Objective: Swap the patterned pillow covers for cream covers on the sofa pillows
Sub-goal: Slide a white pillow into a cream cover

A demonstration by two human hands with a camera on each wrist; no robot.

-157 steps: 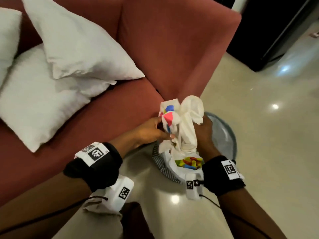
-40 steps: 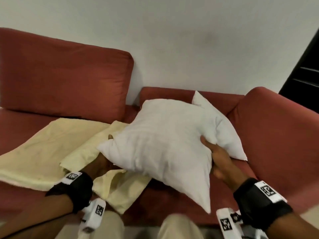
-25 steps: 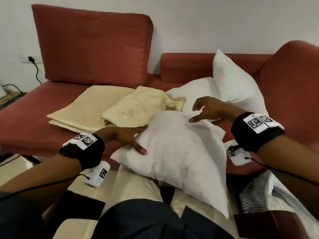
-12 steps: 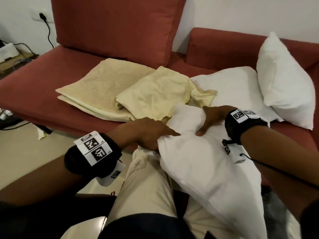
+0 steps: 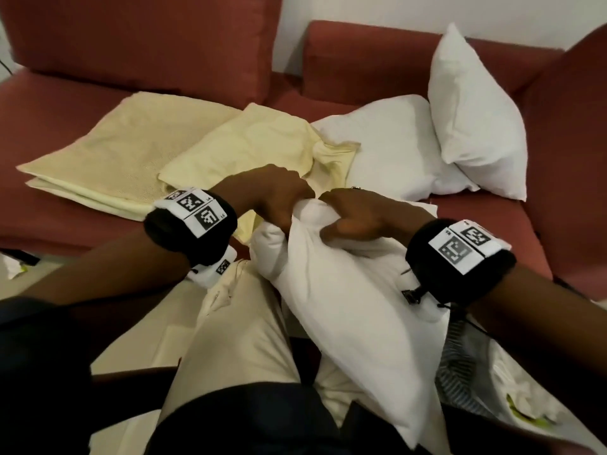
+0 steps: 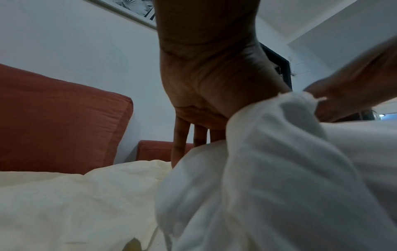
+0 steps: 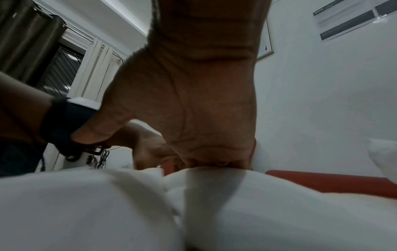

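Observation:
A bare white pillow (image 5: 354,310) lies across my lap with its upper end bunched together. My left hand (image 5: 276,198) grips that bunched end from the left, and my right hand (image 5: 354,215) grips it from the right, fingers curled into the fabric. In the left wrist view the left hand (image 6: 206,95) clutches the white pillow (image 6: 279,178). The right wrist view has the right hand (image 7: 193,118) pressed down into the pillow (image 7: 107,203). Two folded cream covers (image 5: 108,149) (image 5: 249,142) lie on the red sofa seat (image 5: 65,103) beyond my hands.
Two more bare white pillows (image 5: 387,149) (image 5: 476,113) rest at the sofa's right end against the armrest (image 5: 571,126). A striped basket (image 5: 460,369) with crumpled covers sits on the floor at my right. My knee (image 5: 243,339) is under the pillow.
Both hands have closed together on the pillow's upper end, squeezing it into a bunch. The pillow has been drawn further onto my lap.

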